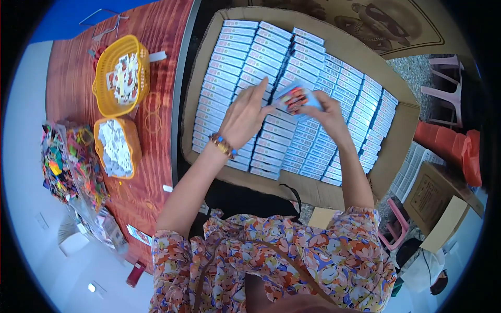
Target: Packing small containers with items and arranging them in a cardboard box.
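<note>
A small light-blue box (293, 100) with a red and dark picture on its face, blurred by motion, is in my right hand (329, 116), whose thumb and fingers close on its right end. My left hand (243, 116), a beaded bracelet at its wrist, hovers over the packed boxes with its index finger stretched out and its thumb close to the held box; whether it touches that box I cannot tell. Under both hands lie rows of similar small boxes (216, 94), stacked on edge in several columns inside a large open cardboard carton (399, 141).
To the left stands a reddish wood-grain table (162, 57) with a yellow basket (98, 78) of printed pieces and an orange basket (136, 151) of white pieces. Plastic bags of colourful bits (68, 161) lie beyond them. At right are a pink stool (446, 96) and another carton (430, 195).
</note>
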Demonstrator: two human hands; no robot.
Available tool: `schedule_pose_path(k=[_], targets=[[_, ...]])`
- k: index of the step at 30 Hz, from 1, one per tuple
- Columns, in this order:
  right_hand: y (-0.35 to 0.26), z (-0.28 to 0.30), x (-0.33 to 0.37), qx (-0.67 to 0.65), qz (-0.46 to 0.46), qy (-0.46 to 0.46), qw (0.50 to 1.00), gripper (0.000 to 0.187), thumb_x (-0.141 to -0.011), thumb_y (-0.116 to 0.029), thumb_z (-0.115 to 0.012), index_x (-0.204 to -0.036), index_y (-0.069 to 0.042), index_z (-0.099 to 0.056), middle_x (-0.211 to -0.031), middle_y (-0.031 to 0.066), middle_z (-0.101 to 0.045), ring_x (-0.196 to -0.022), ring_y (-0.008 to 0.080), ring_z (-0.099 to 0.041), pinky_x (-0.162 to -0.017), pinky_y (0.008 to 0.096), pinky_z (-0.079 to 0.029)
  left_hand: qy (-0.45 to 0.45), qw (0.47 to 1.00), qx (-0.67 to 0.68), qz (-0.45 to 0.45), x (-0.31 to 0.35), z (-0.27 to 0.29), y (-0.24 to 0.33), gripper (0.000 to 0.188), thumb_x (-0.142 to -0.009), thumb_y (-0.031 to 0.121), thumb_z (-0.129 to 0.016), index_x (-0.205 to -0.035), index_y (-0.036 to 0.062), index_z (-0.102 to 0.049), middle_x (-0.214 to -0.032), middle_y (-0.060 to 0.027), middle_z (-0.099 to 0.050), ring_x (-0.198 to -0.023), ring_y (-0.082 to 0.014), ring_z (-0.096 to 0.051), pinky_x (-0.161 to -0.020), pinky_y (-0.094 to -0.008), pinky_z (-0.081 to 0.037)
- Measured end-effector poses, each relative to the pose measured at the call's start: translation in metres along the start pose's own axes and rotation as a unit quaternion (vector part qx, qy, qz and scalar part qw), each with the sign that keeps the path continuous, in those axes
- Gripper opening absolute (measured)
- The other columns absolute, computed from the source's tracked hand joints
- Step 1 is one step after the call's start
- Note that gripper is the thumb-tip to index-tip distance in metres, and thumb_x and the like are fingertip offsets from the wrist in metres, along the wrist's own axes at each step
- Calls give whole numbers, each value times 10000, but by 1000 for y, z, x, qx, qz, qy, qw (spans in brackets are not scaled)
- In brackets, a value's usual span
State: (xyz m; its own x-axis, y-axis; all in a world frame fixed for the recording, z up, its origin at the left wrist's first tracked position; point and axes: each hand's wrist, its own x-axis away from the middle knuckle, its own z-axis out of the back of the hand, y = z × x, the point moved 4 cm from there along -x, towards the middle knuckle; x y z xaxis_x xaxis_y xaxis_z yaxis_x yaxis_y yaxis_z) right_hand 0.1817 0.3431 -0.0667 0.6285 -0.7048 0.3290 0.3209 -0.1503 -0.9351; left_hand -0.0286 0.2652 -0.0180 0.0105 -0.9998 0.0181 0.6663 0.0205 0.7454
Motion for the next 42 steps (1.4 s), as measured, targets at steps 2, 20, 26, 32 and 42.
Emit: schedule_pose_path(k=[2,20,26,32,42], targets=[[22,25,3,-53,-13,93,994,241,-857,-115,-730,-1067,-17,-663,-973,12,-678,-854,94,-610,-758,256,-492,0,997,-75,-19,-33,-5,-14,566,-853,87,-683,-1337,-80,-443,-1231,-257,-559,-1193,-415,-517,-976,-458,-454],[22,58,-7,44,53,344,936,251,-895,-102,-689,-1124,-15,-632,-921,18,-644,-825,90,-563,-721,235,-448,-100,958,-263,-56,-111,-45,-64,671,-958,352,-572,-1483,22,-318,-1569,-179,-276,-1470,-345,-204,-1192,-524,-128],[-44,14,-37,119,119,175,970,321,-851,-136,-728,-1135,-23,-628,-936,70,-645,-844,130,-582,-733,267,-469,-62,977,203,31,-77,-35,-28,624,-921,284,-666,-1406,8,-388,-1374,-215,-485,-1295,-304,-462,-1049,-457,-388],[-40,29,-86,66,111,92,987,327,-891,-220,-684,-1163,-44,-642,-932,111,-691,-797,175,-641,-711,294,-493,39,887,438,138,-68,-10,-45,319,-878,186,-742,-1016,23,-503,-969,-81,-653,-890,-121,-648,-710,-240,-533],[-24,75,-157,688,48,143,710,129,-859,-93,-550,-849,-93,-679,-828,103,-727,-788,281,-721,-631,387,-562,-206,977,-56,-25,9,-78,-11,718,-872,341,-693,-1396,-50,-394,-1443,-238,-430,-1398,-320,-362,-1114,-501,-275]])
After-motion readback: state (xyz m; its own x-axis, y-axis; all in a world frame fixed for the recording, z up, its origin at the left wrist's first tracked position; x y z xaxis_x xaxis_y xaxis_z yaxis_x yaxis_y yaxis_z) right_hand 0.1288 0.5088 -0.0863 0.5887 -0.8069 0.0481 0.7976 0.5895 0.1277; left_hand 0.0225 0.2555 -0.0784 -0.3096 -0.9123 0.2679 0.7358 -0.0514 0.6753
